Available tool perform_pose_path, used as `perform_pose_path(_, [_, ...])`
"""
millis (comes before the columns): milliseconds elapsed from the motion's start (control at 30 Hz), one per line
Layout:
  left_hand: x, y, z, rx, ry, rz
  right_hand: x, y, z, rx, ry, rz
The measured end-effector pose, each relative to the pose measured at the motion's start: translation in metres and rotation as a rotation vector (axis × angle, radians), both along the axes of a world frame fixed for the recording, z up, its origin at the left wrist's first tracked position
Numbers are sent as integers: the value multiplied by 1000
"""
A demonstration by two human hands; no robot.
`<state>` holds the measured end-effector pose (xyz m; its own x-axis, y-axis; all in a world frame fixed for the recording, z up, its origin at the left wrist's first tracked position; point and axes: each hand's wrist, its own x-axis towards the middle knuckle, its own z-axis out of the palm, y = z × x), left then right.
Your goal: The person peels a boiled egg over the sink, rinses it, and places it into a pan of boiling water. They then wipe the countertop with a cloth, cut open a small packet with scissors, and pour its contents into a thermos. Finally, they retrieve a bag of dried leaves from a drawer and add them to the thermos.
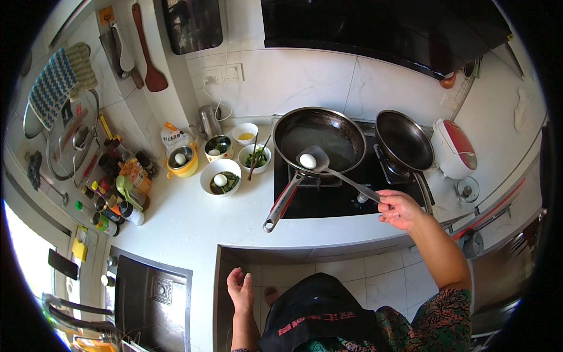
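My right hand (pixel 398 210) is closed around the handle of a metal spatula (pixel 347 179). A white egg (pixel 307 161) rests on the spatula's blade, over the near rim of a large wok (pixel 323 136) that holds liquid. Low in the view, in front of the counter edge, my left hand (pixel 240 288) holds nothing, its fingers loosely curled. Left of the stove, a white bowl (pixel 204 178) holds greens in liquid and a white egg. A yellow cup (pixel 189 169) and a patterned bowl (pixel 225 155) each hold an egg too.
A bowl of chopped greens (pixel 267 165) has chopsticks in it, with a small bowl of yellow liquid (pixel 239 130) behind. A frying pan (pixel 404 140) and a rice cooker (pixel 455 152) stand right of the wok. Sauce bottles (pixel 110 193) line the left wall, above a sink (pixel 188 299).
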<state>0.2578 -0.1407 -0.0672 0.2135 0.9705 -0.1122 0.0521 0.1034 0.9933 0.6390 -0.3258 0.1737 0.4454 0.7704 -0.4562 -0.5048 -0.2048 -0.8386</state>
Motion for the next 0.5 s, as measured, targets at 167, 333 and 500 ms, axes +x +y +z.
perform_pose_path(167, [-1,-2,2,-18,6,8,-1,2,5,-12,7,-18])
perform_pose_path(333, [-2,-1,4,-8,28,-1,2,3,10,-4,18,-75])
perform_pose_path(500, [-2,-1,3,-19,7,15,4,9,25,20,8,-82])
